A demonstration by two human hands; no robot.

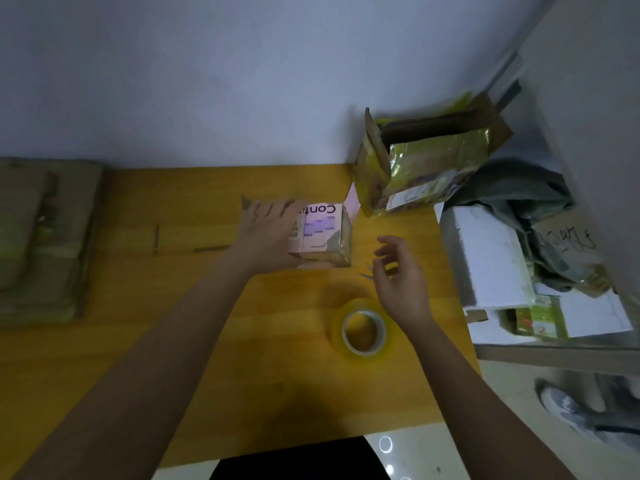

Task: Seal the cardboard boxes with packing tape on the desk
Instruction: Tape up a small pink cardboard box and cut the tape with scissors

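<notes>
Your left hand [268, 233] lies flat with straight fingers on top of the small pink-labelled cardboard box [320, 233], pressing its left part down; the box sits near the middle of the yellow wooden desk [138, 323], and one pink flap stands up at its far right corner. Your right hand [398, 271] hovers just right of that box, fingers loosely spread and slightly curled, holding nothing. Directly below that hand, flat on the desk, lies the roll of clear yellowish packing tape [363, 330], close to your wrist but apart from the box. Behind the small box, at the desk's far right corner, stands a larger open cardboard box wrapped in shiny yellow-green tape [415, 168], flaps up. At the left edge of the desk sits a stack of flattened brown cardboard [41, 237]. Right of the desk is a bin of white foam and paper scraps [491, 258].
</notes>
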